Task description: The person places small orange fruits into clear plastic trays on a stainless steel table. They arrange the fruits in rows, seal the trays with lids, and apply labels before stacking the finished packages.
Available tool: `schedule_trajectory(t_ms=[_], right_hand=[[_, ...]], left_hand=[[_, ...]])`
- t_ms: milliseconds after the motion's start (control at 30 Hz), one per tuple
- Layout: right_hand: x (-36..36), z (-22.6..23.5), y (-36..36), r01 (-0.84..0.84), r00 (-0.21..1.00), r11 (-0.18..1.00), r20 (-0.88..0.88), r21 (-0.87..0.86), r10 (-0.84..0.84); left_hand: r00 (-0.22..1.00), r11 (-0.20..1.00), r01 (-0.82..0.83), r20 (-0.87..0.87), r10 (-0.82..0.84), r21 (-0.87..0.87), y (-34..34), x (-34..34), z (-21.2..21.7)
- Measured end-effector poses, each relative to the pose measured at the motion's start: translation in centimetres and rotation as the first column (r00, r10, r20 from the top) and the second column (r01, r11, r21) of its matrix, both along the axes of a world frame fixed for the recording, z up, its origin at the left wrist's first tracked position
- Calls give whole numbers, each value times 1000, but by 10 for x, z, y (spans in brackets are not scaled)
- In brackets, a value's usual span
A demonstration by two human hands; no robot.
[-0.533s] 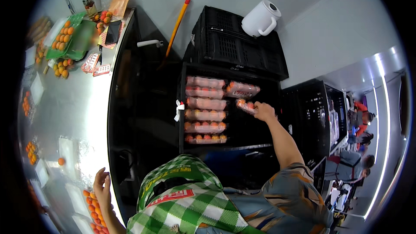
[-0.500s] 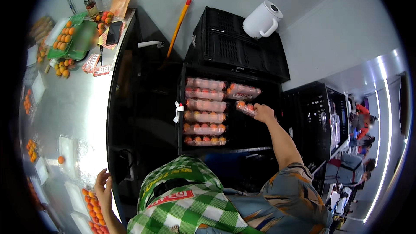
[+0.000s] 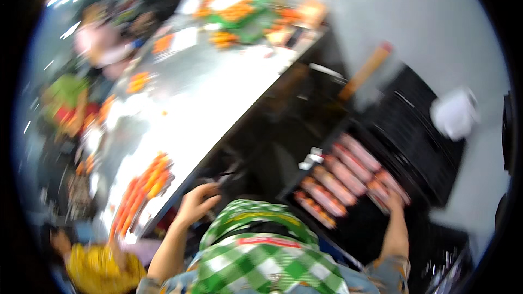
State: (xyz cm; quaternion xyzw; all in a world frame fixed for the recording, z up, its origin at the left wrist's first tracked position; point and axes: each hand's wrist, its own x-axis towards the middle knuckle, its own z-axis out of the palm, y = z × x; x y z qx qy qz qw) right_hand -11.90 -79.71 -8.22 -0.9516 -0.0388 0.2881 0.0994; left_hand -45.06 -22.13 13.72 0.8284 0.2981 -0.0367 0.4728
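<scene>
Nearest, the left hand (image 3: 197,204) rests with curled fingers on the steel counter (image 3: 218,92) edge, gripping nothing I can make out. The right hand (image 3: 393,202) touches a clear, glossy packet of sausages (image 3: 381,189) at the end of the rows in the black crate (image 3: 348,185); blur hides whether it grips. Packing seems underway.

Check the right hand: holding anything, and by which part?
Right hand rests on the end of a clear pack of orange sausages in the black crate; blur hides any grip.
</scene>
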Motion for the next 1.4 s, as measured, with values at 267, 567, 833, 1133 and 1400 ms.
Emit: schedule_trajectory(t_ms=[267, 567, 833, 1133, 1400], right_hand=[[-30, 17, 25, 52, 939, 999, 342, -16, -43], [-29, -9, 19, -15, 867, 996, 496, -86, 56], [3, 44, 105, -82, 620, 983, 780, 167, -81], [-97, 108, 515, -464, 885, 620, 369, 633, 286], [-88, 119, 666, -547, 735, 399, 195, 736, 649]], left_hand=[[996, 994, 72, -55, -68, 80, 9, 1, 2], [986, 991, 135, -92, -136, -11, 27, 0, -31], [996, 987, -58, -72, 47, -153, 71, -48, -67], [922, 904, -369, 34, 385, -217, 156, -103, -86], [269, 217, -801, -12, 963, -557, 174, -176, -95]])
